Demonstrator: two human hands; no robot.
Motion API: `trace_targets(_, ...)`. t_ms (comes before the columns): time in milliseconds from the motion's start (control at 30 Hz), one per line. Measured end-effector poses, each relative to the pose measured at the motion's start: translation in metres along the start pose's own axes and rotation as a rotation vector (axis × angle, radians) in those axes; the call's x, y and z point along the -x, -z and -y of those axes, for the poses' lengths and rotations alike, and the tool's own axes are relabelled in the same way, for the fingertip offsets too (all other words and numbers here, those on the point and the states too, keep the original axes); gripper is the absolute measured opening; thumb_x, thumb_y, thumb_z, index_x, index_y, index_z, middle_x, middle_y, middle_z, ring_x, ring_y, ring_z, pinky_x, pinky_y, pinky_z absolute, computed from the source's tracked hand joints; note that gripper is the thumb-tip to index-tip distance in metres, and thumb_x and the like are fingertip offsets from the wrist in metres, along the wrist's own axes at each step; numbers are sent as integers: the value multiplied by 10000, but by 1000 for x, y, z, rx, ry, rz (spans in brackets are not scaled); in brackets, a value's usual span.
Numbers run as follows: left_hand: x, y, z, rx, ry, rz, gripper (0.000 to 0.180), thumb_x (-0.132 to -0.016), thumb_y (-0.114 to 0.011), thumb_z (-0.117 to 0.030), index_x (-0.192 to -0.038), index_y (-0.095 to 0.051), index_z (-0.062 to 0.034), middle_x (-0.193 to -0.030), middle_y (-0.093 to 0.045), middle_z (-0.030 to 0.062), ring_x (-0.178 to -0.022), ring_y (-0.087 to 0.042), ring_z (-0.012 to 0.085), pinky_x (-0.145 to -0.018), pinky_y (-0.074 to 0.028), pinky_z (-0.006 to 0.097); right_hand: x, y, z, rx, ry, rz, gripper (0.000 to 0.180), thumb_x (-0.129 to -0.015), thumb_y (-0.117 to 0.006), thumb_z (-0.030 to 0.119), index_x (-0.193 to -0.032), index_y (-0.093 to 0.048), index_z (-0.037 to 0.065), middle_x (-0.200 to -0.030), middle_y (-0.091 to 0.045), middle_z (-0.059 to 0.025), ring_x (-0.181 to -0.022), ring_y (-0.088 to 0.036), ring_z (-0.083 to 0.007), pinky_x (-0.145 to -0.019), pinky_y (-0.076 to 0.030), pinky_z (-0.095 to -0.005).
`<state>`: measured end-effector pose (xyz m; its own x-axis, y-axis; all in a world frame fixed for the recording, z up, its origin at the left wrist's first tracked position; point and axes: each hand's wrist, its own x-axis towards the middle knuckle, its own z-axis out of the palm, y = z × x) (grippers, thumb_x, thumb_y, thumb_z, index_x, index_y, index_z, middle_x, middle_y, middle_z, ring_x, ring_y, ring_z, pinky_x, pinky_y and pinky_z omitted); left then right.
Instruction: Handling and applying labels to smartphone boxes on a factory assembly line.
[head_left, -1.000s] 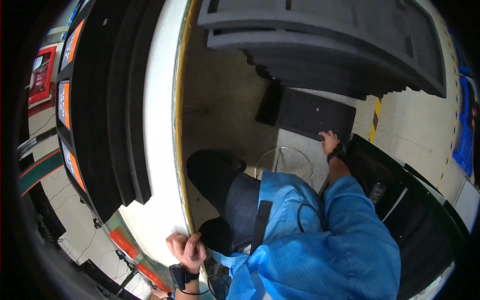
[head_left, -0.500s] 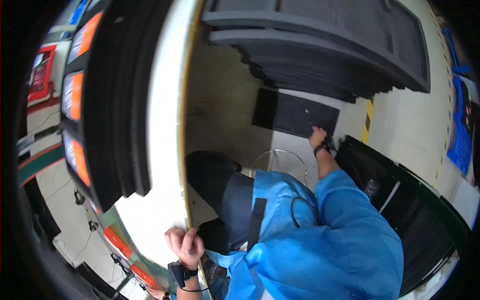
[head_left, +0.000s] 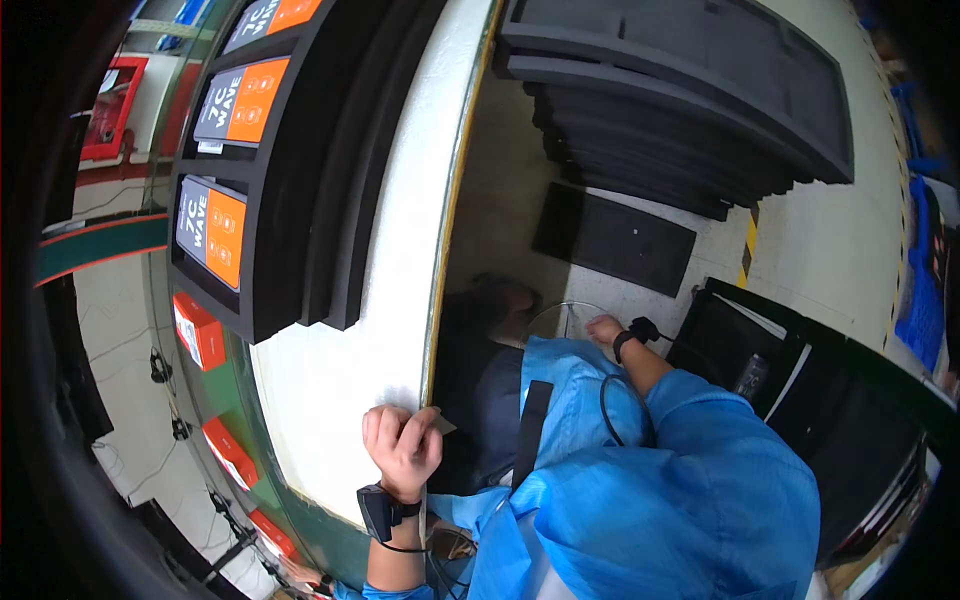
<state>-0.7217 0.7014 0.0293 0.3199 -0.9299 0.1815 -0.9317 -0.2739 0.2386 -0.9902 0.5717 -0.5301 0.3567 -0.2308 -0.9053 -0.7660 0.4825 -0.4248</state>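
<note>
My left hand is closed, its fingers curled at the edge of the white tabletop. A small pale scrap sticks out beside the fingers; what they hold is mostly hidden. Low down on my right side, my right hand has its fingers drawn together at a thin metal ring. Whether it grips the ring is too small to tell. Beyond that hand a flat black tray lies on the floor, with a tiny white spot on it. Each wrist wears a black band with a device.
Black foam trays with orange-and-grey boxes are stacked on the tabletop. A tall stack of black trays stands ahead. Orange boxes sit along a green surface at left. A dark green-edged bin stands at right.
My right hand has drawn back from the floor tray toward the metal ring. My left hand stays at the table edge. The view has shifted, bringing the boxed trays further into sight.
</note>
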Motion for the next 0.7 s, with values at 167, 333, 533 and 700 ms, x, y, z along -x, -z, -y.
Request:
trace_targets(167,7,2,2,15,0,-14,252,-607,-640,-8,-833,-690,-108,-704,-454,58,-684,-483,254,-643,-405,380,28,7,51,479,175,-101,372,-794,-583,360,-894,-715,28,-977,-691,-203,-957,-661,-341,-829,-509,-430)
trace_targets(333,6,2,1,42,-57,-61,255,-623,-641,6,-847,-694,-103,-696,-472,65,-682,-494,267,-633,-415,378,60,65,63,716,54,-356,487,-782,-613,407,-988,-705,-24,-1046,-688,-219,-1020,-662,-300,-873,-515,-403)
trace_targets(533,16,19,14,368,284,-338,199,-801,-552,66,-959,-651,-1,-875,-607,131,-819,-589,278,-761,-473,345,142,109,93,243,292,-651,144,-786,-574,108,-805,-703,46,-773,-702,-139,-726,-688,-227,-655,-537,-347)
trace_targets(700,-14,24,71,621,436,-703,328,-863,-519,23,-1184,-576,-12,-1140,-565,102,-995,-555,196,-855,-453,305,167,135,184,-274,669,-578,125,-907,-563,67,-917,-687,55,-765,-665,-28,-677,-596,-87,-617,-486,-230)
